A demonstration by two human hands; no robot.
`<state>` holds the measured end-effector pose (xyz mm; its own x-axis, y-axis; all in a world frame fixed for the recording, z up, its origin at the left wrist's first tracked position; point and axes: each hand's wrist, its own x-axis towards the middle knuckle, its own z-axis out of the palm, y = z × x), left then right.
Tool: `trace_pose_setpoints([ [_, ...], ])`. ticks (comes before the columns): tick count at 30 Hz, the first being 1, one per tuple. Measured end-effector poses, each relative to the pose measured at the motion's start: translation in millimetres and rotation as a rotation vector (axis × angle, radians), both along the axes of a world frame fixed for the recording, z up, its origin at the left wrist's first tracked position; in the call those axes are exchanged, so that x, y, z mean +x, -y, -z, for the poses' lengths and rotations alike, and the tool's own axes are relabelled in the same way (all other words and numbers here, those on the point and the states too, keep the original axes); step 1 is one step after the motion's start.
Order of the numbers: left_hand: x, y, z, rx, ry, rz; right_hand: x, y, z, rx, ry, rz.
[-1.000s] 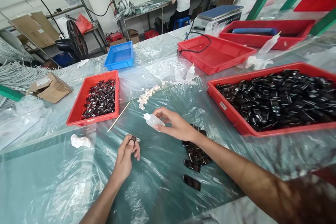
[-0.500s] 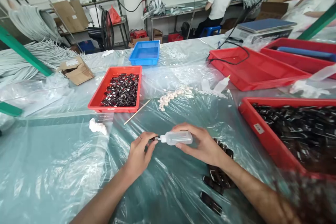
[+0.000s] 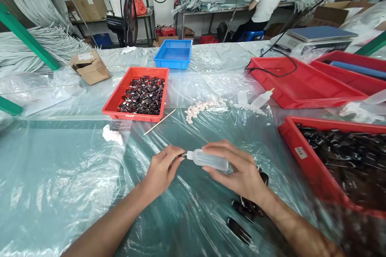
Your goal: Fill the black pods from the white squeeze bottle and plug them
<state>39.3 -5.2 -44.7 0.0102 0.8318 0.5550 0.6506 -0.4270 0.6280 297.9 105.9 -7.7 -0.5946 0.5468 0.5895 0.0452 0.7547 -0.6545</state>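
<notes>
Pinching dark piece [image 3: 182, 155]: left hand [image 3: 161, 169]; right hand [image 3: 239, 168] grips bottle [image 3: 212, 160]; stick [image 3: 159, 122], pale bits [image 3: 197, 109] beyond.

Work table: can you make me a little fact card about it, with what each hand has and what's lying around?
Left hand: pinching a small dark piece
Right hand: holding a see-through bottle, lying sideways
Bottle top: white, aimed at the small dark piece; I can't tell if they touch
By the right forearm: longer dark pieces
Beyond the hands: thin stick, pale bits
Left red tray: holds many shiny dark bits
Behind it: blue tray
</notes>
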Motion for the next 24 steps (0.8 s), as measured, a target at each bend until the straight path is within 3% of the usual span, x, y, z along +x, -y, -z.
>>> trace_pose_setpoints([
  [14,0.0,0.9,-2.7,0.003,-0.052,0.024,4.4,1.2,-12.3,0.054,0.053,-0.040],
  [24,1.6,0.5,-5.3,0.025,-0.072,0.016,1.2,16.5,-18.7,0.403,0.066,0.038],
])
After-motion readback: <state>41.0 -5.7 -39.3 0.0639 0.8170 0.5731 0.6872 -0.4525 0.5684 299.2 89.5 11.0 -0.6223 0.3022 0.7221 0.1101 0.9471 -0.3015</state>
